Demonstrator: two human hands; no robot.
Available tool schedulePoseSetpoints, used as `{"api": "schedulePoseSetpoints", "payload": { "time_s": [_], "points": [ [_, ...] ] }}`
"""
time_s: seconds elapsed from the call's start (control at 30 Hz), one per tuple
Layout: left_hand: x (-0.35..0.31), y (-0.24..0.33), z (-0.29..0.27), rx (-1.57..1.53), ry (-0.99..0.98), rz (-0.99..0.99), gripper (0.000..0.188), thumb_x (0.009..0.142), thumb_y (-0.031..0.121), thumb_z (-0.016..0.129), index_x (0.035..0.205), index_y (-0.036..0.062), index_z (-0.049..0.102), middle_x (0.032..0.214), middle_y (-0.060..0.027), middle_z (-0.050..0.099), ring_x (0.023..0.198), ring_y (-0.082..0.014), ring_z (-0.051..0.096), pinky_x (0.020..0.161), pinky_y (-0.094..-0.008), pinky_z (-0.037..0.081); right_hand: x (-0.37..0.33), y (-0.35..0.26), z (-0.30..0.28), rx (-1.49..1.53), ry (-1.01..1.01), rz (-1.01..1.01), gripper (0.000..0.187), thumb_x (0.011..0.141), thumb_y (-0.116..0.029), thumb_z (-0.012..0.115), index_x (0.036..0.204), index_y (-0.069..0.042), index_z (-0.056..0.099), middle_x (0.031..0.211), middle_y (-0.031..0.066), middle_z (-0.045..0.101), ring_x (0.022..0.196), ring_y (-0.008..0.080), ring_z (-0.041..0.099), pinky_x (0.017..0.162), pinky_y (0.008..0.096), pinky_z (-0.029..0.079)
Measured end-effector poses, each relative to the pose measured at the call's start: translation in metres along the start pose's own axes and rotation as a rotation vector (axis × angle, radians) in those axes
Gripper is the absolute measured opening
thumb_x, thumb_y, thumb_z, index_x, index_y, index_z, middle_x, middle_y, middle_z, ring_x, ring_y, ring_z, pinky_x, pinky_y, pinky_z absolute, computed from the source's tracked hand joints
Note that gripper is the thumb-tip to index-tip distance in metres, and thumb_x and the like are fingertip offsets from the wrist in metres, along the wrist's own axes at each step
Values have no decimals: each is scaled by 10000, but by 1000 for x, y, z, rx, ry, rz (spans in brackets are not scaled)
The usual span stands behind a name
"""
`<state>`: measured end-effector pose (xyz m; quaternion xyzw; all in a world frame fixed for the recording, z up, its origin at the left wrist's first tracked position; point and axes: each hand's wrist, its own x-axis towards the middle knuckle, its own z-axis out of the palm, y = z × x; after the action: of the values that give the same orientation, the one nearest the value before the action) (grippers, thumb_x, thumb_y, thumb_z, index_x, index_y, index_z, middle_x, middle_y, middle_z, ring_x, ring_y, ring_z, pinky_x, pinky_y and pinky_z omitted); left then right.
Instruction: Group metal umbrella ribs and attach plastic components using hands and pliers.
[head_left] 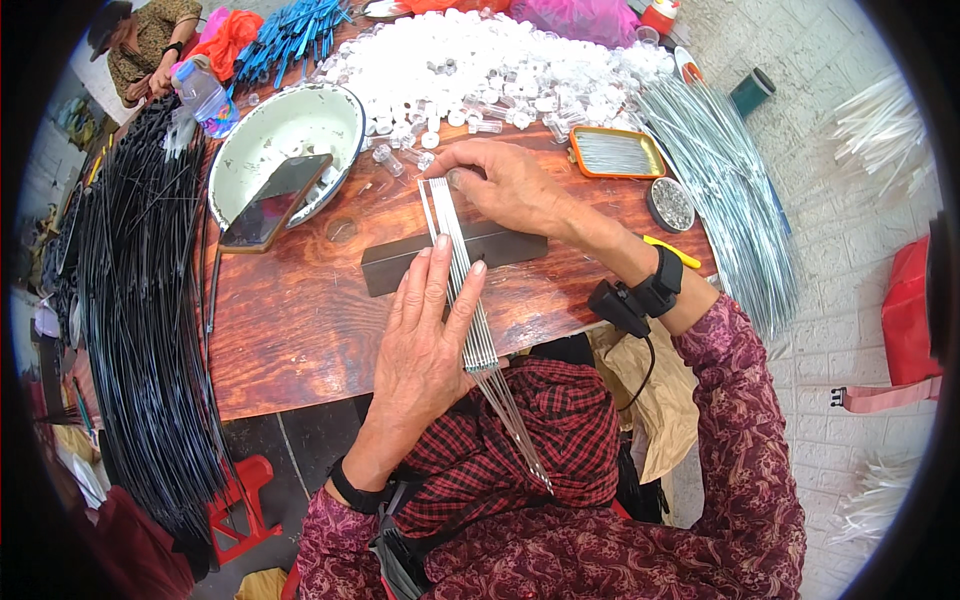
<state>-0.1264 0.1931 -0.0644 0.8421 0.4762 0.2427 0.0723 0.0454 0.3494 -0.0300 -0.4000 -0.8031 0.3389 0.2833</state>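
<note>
So the counter [290, 340] is reddish brown wood grain with dark streaks and a slightly glossy top, its edges bending a bit toward the rim of the lens. Off to the right the floor [810, 345] is pale, nearly white, in blocks with a rough raised pattern and visible joints. Down on the left it's totally different: dark tiles [270, 445] with a lighter line between them, plus what looks like a red plastic stool [258, 485], partly covered. Light's bright and pretty even.
</note>
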Motion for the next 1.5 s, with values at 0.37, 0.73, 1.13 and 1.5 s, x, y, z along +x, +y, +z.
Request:
{"api": "schedulePoseSetpoints", "payload": {
  "time_s": [0.37,0.73,1.13,1.5],
  "points": [
    [1,2,1,-10,15,31,1134,587,512,882,1515,78,394,1587,-261,279,1449,-459,302,1162,-528,341,-1,11,10,-279,234,-413,263,929,-14,501,1114,-34,686,956,142,672,784,246,672,754,369,540],
    [0,-1,-1,-2,35,32,1115,599,493,885,1503,56,401,1579,-259,299,1442,-455,316,1162,-528,338,3,-8,1,-110,66,-143,260,941,-31,481,1104,-40,683,931,108,643,889,236,634,814,382,502],
    [-6,-2,1,4,58,56,1053,609,489,868,1494,106,444,1575,-249,309,1415,-460,344,1113,-528,380,-30,-18,-6,-283,371,-427,233,841,-32,548,1046,-29,658,981,161,642,972,348,617,877,447,494],
    [-4,-8,11,177,81,112,960,608,275,877,1483,329,484,1620,-189,256,1460,-413,309,1153,-486,361,-153,-64,40,-190,56,-480,263,812,-171,745,1051,-72,696,1042,113,667,995,322,650,851,426,525]
  ]
}}
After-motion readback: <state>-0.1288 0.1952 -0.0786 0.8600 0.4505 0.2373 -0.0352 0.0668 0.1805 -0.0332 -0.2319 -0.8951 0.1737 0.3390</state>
